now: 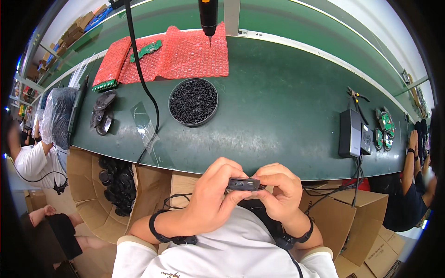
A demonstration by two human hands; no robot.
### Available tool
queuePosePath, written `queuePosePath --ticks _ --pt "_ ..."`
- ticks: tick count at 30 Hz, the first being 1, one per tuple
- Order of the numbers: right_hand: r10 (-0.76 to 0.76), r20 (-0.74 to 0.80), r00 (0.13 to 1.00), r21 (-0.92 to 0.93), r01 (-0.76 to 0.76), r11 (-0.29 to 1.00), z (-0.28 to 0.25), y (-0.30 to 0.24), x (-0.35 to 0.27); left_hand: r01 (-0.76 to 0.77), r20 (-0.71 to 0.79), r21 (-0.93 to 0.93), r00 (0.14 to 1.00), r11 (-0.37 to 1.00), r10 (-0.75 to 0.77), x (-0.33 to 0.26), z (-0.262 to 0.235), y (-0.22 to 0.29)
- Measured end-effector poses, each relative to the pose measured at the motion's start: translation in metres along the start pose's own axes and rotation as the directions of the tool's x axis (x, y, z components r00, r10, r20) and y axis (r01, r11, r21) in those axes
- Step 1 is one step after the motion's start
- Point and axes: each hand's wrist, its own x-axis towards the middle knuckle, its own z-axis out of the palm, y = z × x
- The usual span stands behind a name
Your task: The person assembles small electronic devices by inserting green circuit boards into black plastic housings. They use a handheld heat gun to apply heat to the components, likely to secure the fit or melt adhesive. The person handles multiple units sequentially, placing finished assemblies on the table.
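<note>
Just in front of the bench's near edge, a small black device with port openings is between my two hands. My left hand pinches its left end with thumb and fingers. At the other end, my right hand grips it too, fingers bent and thumb below. The side with the port openings faces up toward me. Beyond the hands stands a round tin filled with many small black screw-like pieces. Above the bench hangs a black electric screwdriver, its thin bit pointing down.
Red bubble wrap carries a green circuit board. Dark curved plastic parts lie left, near a hanging black cable. Right are a grey-black box device, pliers and green boards. Cardboard boxes flank me; co-workers sit both sides.
</note>
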Motion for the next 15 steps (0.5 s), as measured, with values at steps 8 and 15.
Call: queuePosePath --ticks 8,15 --pt "-0.044 0.028 0.999 -0.021 0.045 0.999 -0.005 0.004 0.008 -0.017 0.014 -0.016 1.000 1.000 0.018 0.007 -0.002 -0.003" --pt "-0.187 0.018 0.982 -0.184 0.187 0.965 -0.014 -0.011 0.025 -0.100 0.002 -0.032 0.995 0.994 0.100 0.011 -0.005 -0.003"
